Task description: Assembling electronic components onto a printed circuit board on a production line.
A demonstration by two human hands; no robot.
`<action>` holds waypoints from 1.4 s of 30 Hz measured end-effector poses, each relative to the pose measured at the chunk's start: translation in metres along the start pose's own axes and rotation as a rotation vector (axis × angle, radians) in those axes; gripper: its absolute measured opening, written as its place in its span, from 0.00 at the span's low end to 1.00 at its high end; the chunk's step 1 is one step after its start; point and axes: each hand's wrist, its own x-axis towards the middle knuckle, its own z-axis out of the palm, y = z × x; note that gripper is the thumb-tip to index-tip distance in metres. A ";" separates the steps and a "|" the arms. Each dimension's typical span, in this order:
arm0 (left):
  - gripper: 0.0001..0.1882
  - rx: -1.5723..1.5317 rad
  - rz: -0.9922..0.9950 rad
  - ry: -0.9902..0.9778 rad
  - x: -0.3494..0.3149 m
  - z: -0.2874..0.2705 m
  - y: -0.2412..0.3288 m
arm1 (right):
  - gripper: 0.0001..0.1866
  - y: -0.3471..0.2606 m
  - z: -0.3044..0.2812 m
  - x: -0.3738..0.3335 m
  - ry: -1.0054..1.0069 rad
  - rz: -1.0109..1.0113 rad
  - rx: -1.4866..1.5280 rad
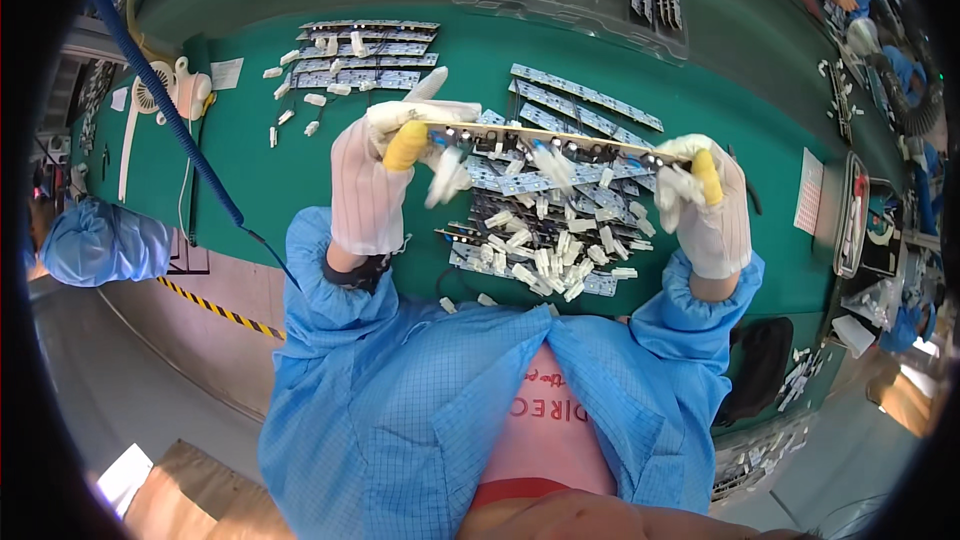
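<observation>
A long, narrow circuit board strip [575, 142] is held up edge-on over the bench, one end in each hand. My left hand [368, 175], in a whitish glove with a yellow thumb cover, closes round its left end. At the right end my right hand [712, 202], gloved the same way, grips it. Small dark parts line the strip's near side, and blurred white connectors [553, 168] hang from it. Beneath lies a heap of similar strips [590, 102], with many white plug connectors [550, 255] spread over its near part.
More strips [370, 62] with connectors lie in a row at the upper left. A transparent tray [590, 25] holding strips stands at the back. A blue coiled cord [185, 135] crosses the left side, near another person's blue sleeve [105, 242]. A metal-rimmed box [850, 215] sits right.
</observation>
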 end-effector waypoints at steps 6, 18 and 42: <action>0.12 0.378 -0.001 0.148 0.002 -0.012 -0.014 | 0.20 -0.014 0.003 -0.015 -0.078 -0.009 0.084; 0.28 0.312 -0.004 0.023 0.008 -0.012 -0.003 | 0.20 0.008 -0.002 0.002 -0.063 0.052 0.109; 0.48 1.324 0.142 -0.523 0.119 -0.162 -0.025 | 0.11 0.004 0.005 0.024 0.012 -0.017 -0.016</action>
